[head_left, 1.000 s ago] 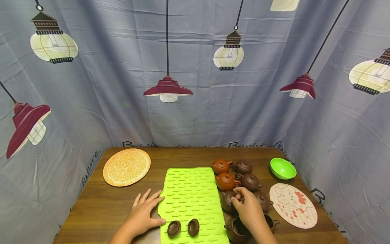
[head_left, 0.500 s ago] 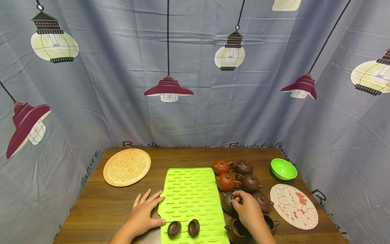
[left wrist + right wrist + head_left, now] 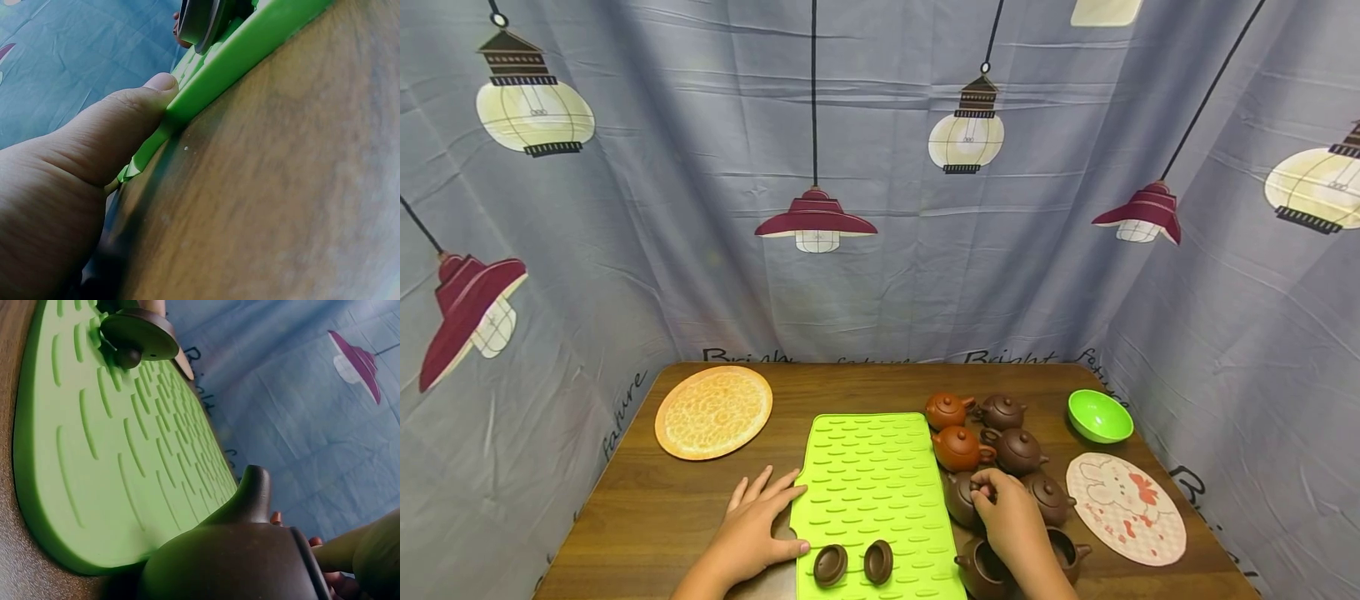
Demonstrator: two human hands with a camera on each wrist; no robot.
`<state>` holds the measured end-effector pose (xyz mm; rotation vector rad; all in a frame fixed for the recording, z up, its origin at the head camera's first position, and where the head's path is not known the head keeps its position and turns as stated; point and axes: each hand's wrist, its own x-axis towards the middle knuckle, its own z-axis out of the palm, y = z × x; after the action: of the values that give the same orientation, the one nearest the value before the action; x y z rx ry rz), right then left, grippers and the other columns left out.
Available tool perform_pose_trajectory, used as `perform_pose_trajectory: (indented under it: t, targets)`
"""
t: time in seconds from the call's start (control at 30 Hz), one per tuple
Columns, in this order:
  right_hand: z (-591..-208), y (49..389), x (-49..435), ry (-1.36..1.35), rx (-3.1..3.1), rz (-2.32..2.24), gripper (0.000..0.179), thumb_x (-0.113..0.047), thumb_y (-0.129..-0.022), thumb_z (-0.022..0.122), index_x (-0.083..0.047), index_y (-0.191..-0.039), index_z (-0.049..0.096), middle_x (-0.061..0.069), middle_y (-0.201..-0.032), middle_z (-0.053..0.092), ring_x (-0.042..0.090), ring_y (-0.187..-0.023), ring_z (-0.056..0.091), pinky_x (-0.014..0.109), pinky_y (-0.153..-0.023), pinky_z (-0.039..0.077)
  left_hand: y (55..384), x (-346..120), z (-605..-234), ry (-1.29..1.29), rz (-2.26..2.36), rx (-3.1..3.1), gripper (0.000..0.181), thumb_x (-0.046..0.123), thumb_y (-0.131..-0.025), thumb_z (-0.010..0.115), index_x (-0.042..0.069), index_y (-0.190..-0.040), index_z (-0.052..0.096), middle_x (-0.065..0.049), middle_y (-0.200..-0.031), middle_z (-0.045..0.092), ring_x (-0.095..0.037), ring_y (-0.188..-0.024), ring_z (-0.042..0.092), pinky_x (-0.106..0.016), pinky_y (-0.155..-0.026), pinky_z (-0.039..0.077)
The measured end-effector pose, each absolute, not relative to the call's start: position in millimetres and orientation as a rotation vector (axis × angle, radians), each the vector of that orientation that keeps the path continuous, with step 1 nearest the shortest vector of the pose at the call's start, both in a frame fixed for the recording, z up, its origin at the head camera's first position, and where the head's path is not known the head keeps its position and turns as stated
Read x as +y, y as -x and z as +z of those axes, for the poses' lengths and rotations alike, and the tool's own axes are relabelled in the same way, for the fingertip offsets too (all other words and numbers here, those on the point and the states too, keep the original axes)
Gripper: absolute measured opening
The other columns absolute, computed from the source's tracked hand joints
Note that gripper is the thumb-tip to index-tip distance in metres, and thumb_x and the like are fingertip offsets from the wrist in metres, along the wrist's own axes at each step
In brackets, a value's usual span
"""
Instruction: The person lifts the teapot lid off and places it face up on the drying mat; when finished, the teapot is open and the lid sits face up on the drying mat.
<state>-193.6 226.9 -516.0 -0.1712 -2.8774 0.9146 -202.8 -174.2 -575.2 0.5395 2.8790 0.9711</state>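
- The dark pot [image 3: 958, 507] is standing on the table [image 3: 640, 517], just beside the right edge of the mat [image 3: 868, 483], between an orange pot [image 3: 961, 448] and an open pot [image 3: 983, 571].
- Its lid [image 3: 966, 494] is being pinched at the knob by thumb and fingertips of the right hand [image 3: 1013, 512]; in the right wrist view this grip is mostly being hidden by a nearer pot [image 3: 231, 562].
- Nothing is being held by the left hand [image 3: 754, 527]; its fingers are being spread wide, with the thumb being rested on the mat's left edge.
- The pot is being judged as fired clay: stiff, fairly light, likely brittle if knocked.
- The lid is being judged as light and a little slippery; the small knob is offering the best hold, with a straight lift being advised so that the rim is not being chipped.
- For the body, a hold round the belly is being preferred over the spout, which is being judged the weak part.
- In looks, a squat, rounded, dark brown form is being shown, with a dull sheen.
- Two loose lids [image 3: 831, 566] [image 3: 877, 562] of like colour are being borne by the mat, tilted, undersides showing.
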Motion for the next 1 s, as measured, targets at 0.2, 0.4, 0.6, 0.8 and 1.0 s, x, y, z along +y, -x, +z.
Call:
perform_pose_trajectory:
  t: [0.2, 0.4, 0.6, 0.8, 1.0]
  targets:
    - [-515.3, 191.7, 227.6, 0.179, -2.876, 0.943, 0.012, -0.014, -0.098, 0.072, -0.017, -0.110, 0.071, -0.001, -0.095, 0.064, 0.016, -0.085, 0.058, 0.035, -0.073, 0.048, 202.5, -174.1, -575.7, -0.546, 0.976, 2.880, 0.093, 0.075, -0.075, 0.079, 0.019, -0.148, 0.060, 0.000, -0.167, 0.041, -0.048, -0.158, 0.020, -0.075, -0.122, -0.004]
    - [-512.9, 189.5, 227.9, 0.191, -2.864, 0.990, 0.014, -0.016, -0.101, 0.070, -0.016, -0.115, 0.070, 0.000, -0.102, 0.072, 0.018, -0.091, 0.066, 0.040, -0.074, 0.055, 202.5, -174.5, -576.6, -0.551, 0.981, 2.883, 0.093, 0.075, -0.075, 0.078, 0.019, -0.148, 0.060, 0.000, -0.167, 0.041, -0.049, -0.158, 0.020, -0.075, -0.122, -0.004]
    - [-510.6, 187.8, 225.9, 0.201, -2.849, 1.078, 0.017, -0.015, -0.104, 0.065, -0.014, -0.120, 0.065, 0.001, -0.094, 0.071, 0.012, -0.073, 0.063, 0.032, -0.064, 0.050, 201.8, -175.3, -578.9, -0.561, 0.987, 2.890, 0.093, 0.076, -0.075, 0.078, 0.020, -0.147, 0.061, 0.000, -0.167, 0.042, -0.049, -0.158, 0.021, -0.075, -0.122, -0.003]
    - [-508.9, 187.3, 221.5, 0.212, -2.821, 1.151, 0.016, -0.013, -0.105, 0.062, -0.011, -0.121, 0.061, 0.000, -0.088, 0.067, 0.011, -0.068, 0.062, 0.027, -0.061, 0.047, 202.3, -175.8, -580.9, -0.553, 0.989, 2.882, 0.092, 0.073, -0.074, 0.080, 0.022, -0.148, 0.061, 0.001, -0.167, 0.042, -0.047, -0.158, 0.020, -0.075, -0.122, -0.003]
    - [-507.8, 187.5, 217.0, 0.241, -2.796, 1.267, 0.018, -0.013, -0.106, 0.060, -0.009, -0.124, 0.060, 0.002, -0.093, 0.069, 0.012, -0.071, 0.065, 0.026, -0.059, 0.049, 203.2, -176.6, -581.1, -0.532, 0.976, 2.874, 0.092, 0.073, -0.074, 0.081, 0.023, -0.148, 0.060, 0.002, -0.168, 0.041, -0.045, -0.159, 0.019, -0.074, -0.123, -0.005]
